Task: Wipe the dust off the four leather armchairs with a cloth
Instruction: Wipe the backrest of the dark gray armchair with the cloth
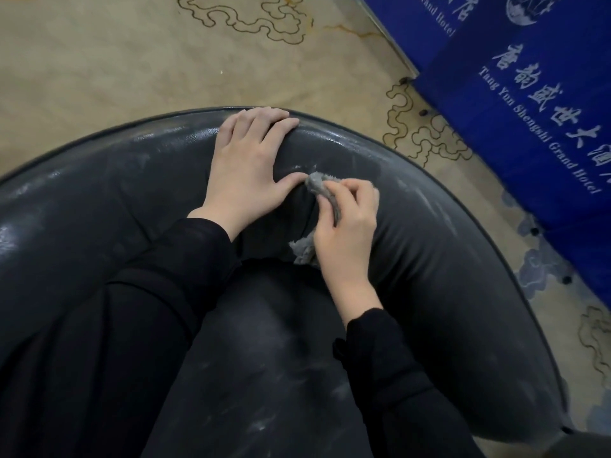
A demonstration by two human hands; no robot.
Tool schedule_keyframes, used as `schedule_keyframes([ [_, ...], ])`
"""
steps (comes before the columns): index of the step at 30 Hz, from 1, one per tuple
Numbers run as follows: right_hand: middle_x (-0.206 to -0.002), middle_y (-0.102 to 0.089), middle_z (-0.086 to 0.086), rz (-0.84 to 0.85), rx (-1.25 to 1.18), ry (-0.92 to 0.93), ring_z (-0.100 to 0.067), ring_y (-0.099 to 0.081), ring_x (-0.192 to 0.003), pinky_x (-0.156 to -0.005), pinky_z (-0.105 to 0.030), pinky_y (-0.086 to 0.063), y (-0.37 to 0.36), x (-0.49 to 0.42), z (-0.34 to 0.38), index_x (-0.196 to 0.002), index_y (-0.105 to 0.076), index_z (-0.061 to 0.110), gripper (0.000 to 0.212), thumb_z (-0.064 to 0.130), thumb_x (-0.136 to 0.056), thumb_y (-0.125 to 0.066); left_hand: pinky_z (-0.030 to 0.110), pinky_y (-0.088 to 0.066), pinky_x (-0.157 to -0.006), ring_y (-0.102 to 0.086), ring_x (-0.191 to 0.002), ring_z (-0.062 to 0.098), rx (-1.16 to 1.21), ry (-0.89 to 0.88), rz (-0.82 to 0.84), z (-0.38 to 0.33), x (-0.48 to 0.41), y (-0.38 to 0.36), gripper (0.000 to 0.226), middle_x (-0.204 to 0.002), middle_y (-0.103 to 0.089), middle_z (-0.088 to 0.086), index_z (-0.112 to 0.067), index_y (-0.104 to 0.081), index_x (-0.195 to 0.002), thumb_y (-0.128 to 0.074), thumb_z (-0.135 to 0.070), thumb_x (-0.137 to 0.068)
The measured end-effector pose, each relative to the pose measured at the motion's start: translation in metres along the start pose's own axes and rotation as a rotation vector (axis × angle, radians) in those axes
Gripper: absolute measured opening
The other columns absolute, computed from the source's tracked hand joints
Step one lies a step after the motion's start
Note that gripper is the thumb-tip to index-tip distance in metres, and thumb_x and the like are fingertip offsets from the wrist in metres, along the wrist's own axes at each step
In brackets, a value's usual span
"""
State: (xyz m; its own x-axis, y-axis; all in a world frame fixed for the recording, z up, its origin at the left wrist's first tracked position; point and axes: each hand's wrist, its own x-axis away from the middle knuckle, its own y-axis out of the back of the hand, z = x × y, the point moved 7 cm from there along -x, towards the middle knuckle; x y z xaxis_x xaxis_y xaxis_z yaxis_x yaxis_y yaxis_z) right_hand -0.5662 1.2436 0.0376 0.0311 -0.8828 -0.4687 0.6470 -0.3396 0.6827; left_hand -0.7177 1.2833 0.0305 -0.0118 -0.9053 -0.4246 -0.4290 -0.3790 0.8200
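Dusty black leather armchair [429,259], grey cloth [317,186] bunched in right hand [344,223]

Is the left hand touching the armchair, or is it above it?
Touching. The head view shows the left hand lying flat on the armchair backrest, fingers reaching over its top edge.
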Motion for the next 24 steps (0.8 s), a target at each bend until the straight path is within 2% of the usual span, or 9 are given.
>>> schedule_keyframes([
  [3,-0.093,-0.055,-0.01,0.036,-0.023,-0.013,-0.023,-0.051,-0.09,-0.083,-0.023,-0.043,0.006,0.019,-0.004,-0.096,-0.069,0.001,0.015,-0.002,-0.082,-0.064,0.035,-0.016,-0.112,-0.039,-0.131,0.024,-0.003,-0.001,-0.002,0.0,0.0,0.001,0.069,-0.138,-0.05,0.001,-0.017,-0.051,-0.135,-0.06,-0.055,-0.079],
  [8,-0.094,-0.053,-0.009,-0.105,0.002,-0.069,-0.026,-0.051,-0.091,-0.083,-0.03,-0.045,0.035,-0.044,-0.027,-0.098,-0.068,0.003,0.015,0.005,-0.084,-0.064,0.034,-0.014,-0.112,-0.038,-0.131,0.024,-0.015,0.012,0.011,-0.001,0.0,-0.001,0.071,-0.139,-0.048,0.001,-0.017,-0.05,-0.136,-0.057,-0.058,-0.078],
  [11,-0.092,-0.05,-0.005,-0.074,0.034,-0.057,-0.023,-0.048,-0.091,-0.082,-0.022,-0.04,0.028,-0.061,-0.031,-0.097,-0.068,0.003,0.012,0.008,-0.087,-0.063,0.034,-0.013,-0.113,-0.037,-0.132,0.023,-0.024,0.019,0.014,-0.001,-0.001,-0.001,0.071,-0.139,-0.048,0.0,-0.018,-0.05,-0.136,-0.058,-0.058,-0.078],
  [14,-0.092,-0.054,-0.008,-0.037,0.039,-0.028,-0.021,-0.048,-0.09,-0.082,-0.01,-0.034,0.024,-0.034,-0.03,-0.097,-0.069,0.003,0.012,0.006,-0.086,-0.064,0.034,-0.013,-0.113,-0.037,-0.131,0.023,-0.028,0.025,0.016,-0.001,-0.001,0.0,0.07,-0.139,-0.048,0.0,-0.018,-0.05,-0.136,-0.059,-0.057,-0.078],
  [16,-0.093,-0.056,-0.007,-0.018,0.023,-0.02,-0.019,-0.049,-0.09,-0.083,-0.008,-0.034,0.029,-0.023,-0.032,-0.098,-0.07,0.003,0.013,0.005,-0.085,-0.066,0.036,-0.014,-0.112,-0.037,-0.131,0.024,-0.035,0.019,0.022,-0.002,-0.001,0.001,0.07,-0.139,-0.048,0.001,-0.017,-0.05,-0.136,-0.059,-0.056,-0.079],
  [20,-0.093,-0.057,-0.006,-0.12,0.021,-0.098,-0.021,-0.051,-0.09,-0.082,-0.018,-0.04,0.051,-0.042,-0.05,-0.099,-0.069,0.005,0.014,0.007,-0.086,-0.065,0.039,-0.017,-0.113,-0.038,-0.132,0.026,-0.05,0.0,0.022,-0.006,0.0,0.003,0.07,-0.139,-0.048,0.005,-0.013,-0.05,-0.137,-0.059,-0.054,-0.081],
  [22,-0.094,-0.056,-0.007,-0.1,0.068,-0.11,-0.022,-0.05,-0.092,-0.083,-0.024,-0.042,0.056,-0.039,-0.058,-0.1,-0.069,0.004,0.014,0.005,-0.087,-0.063,0.039,-0.017,-0.113,-0.039,-0.131,0.027,-0.041,0.008,0.012,-0.008,0.0,0.004,0.068,-0.138,-0.049,0.006,-0.011,-0.051,-0.135,-0.057,-0.054,-0.083],
  [24,-0.093,-0.056,-0.008,-0.07,0.098,-0.096,-0.021,-0.05,-0.092,-0.084,-0.019,-0.04,0.058,-0.024,-0.06,-0.099,-0.069,0.003,0.014,0.003,-0.086,-0.063,0.039,-0.019,-0.113,-0.04,-0.13,0.028,-0.012,-0.009,0.009,-0.017,-0.003,0.003,0.068,-0.136,-0.05,0.008,-0.009,-0.052,-0.134,-0.056,-0.054,-0.084],
])
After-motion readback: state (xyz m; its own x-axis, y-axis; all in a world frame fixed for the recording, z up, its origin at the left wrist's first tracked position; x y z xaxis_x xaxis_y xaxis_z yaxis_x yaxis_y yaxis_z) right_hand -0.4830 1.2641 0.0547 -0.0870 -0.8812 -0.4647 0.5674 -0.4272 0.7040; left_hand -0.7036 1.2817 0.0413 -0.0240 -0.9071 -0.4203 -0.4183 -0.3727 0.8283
